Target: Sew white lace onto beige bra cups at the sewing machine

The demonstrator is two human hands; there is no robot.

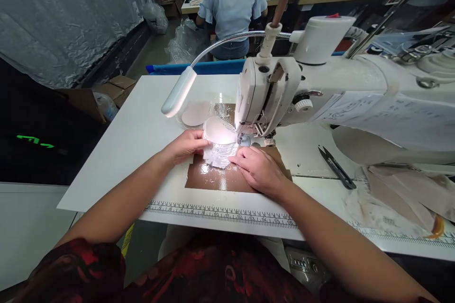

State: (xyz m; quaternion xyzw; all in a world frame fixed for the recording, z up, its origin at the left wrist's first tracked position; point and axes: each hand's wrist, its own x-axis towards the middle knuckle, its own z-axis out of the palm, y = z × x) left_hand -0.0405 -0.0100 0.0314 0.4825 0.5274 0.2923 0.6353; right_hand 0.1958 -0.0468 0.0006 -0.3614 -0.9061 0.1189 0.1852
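A pale pink bra cup point(221, 131) with white lace point(217, 154) along its lower side lies at the needle area of a white sewing machine point(250, 99). My left hand point(186, 146) pinches the cup's left edge between thumb and fingers. On the other side, my right hand point(261, 170) is closed, its fingertips pressed on the lace's right edge just in front of the presser foot. That hand's thumb is partly hidden. Behind the cup lie further pale pink cup pieces point(196, 112) on the white table point(128, 151). Brown tape point(213, 180) covers the surface under the work.
A lit lamp point(179, 92) on a bendable neck hangs over the work. Black thread snips point(337, 167) and beige fabric pieces point(401, 194) lie at the right. A printed ruler point(227, 213) runs along the front edge. A person point(234, 4) sits at another table ahead.
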